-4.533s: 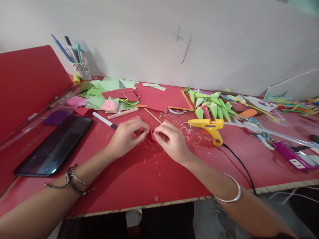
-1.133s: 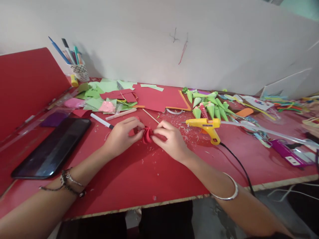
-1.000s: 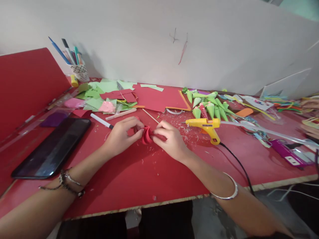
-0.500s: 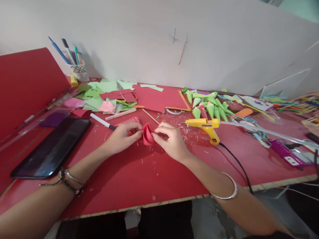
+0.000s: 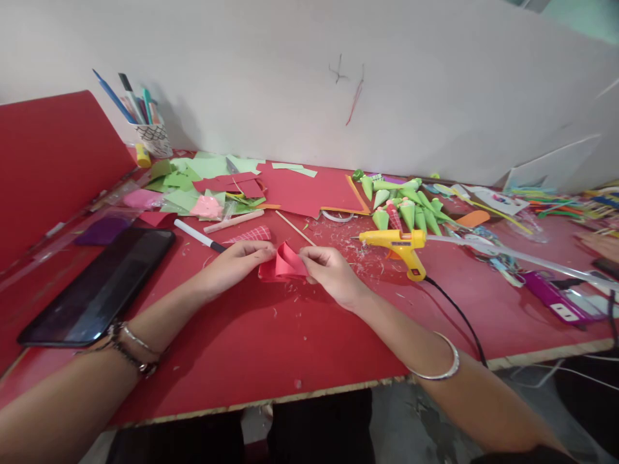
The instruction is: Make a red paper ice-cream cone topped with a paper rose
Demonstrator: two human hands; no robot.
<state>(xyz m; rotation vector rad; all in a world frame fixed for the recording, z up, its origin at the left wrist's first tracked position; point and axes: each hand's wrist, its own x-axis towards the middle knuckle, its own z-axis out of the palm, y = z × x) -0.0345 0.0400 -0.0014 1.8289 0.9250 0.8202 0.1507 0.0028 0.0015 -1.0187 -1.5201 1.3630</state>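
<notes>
A small piece of red paper (image 5: 283,265), partly curled, is held just above the red table (image 5: 290,348) between my two hands. My left hand (image 5: 231,265) pinches its left edge with closed fingers. My right hand (image 5: 329,274) pinches its right edge, fingers closed too. A checked red paper cone (image 5: 251,234) lies just behind my left hand, and a thin wooden stick (image 5: 294,227) lies behind the paper.
A yellow glue gun (image 5: 401,248) with a black cord stands right of my right hand. Several green paper cones (image 5: 411,203) lie behind it. A black phone (image 5: 101,283) is at the left, a white marker (image 5: 198,235) nearby, paper scraps (image 5: 213,180) and a pen cup (image 5: 155,136) at the back.
The red paper was tightly rolled between my fingers; now it has opened out into a wider, flatter piece. My hands have drawn slightly apart.
</notes>
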